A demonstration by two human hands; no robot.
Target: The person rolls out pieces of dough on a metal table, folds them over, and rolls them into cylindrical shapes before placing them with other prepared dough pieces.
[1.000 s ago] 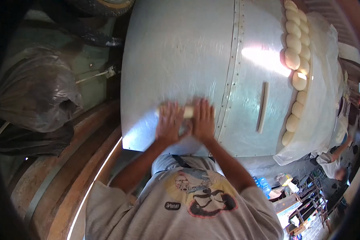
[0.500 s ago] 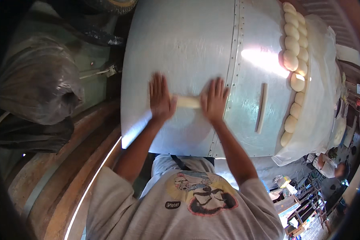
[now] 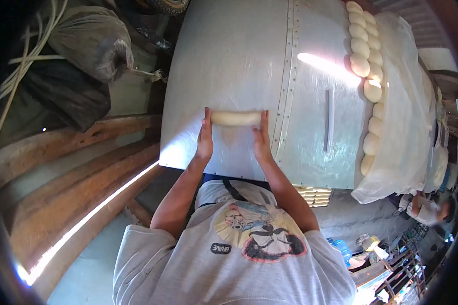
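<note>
A thick pale dough roll [image 3: 236, 119] lies crosswise on the metal-topped table [image 3: 229, 61]. My left hand [image 3: 205, 134] stands on edge at the roll's left end, fingers straight, palm turned inward. At the opposite end my right hand [image 3: 262, 136] is also upright with its fingers stretched out and its thumb apart. Both palms face each other across the dough, touching or very close to its ends. Neither hand's fingers wrap round it.
A slim pale rod [image 3: 330, 120] lies right of the riveted seam. Several dough balls [image 3: 360, 65] line the right side beside a clear plastic sheet [image 3: 399, 112]. Stuffed bags [image 3: 89, 43] and wooden beams [image 3: 76, 157] are at left. Another person [image 3: 427, 209] is far right.
My hands have turned from lying flat, palms down, to standing on edge at the dough's ends. The dough roll now shows whole and looks thicker. The view has shifted a little.
</note>
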